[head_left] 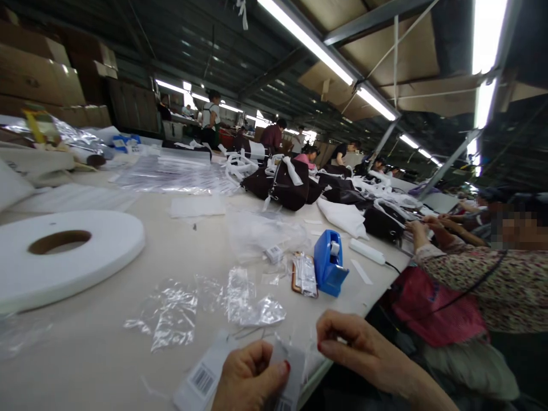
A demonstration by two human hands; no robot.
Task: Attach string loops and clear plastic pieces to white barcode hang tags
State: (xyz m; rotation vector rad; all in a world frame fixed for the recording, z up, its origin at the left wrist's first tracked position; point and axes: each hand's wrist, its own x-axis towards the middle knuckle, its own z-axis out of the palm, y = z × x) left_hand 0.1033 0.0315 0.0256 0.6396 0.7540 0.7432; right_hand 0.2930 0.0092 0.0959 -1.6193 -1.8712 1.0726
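Note:
My left hand is at the bottom edge, fingers curled, pinching a white paper tag with a barcode and a second white tag. My right hand is just to the right of it, fingers closed in a pinch near the tags' upper edge; what it grips is too small to name. Both hands hover over the near edge of the long beige table. Crumpled clear plastic wrappers lie just beyond my hands.
A large roll of white tape lies at left. A blue tape dispenser, small packets and a white tube sit mid-table. Dark bags with white straps are farther back. A seated person in a patterned sleeve works at right; others stand beyond.

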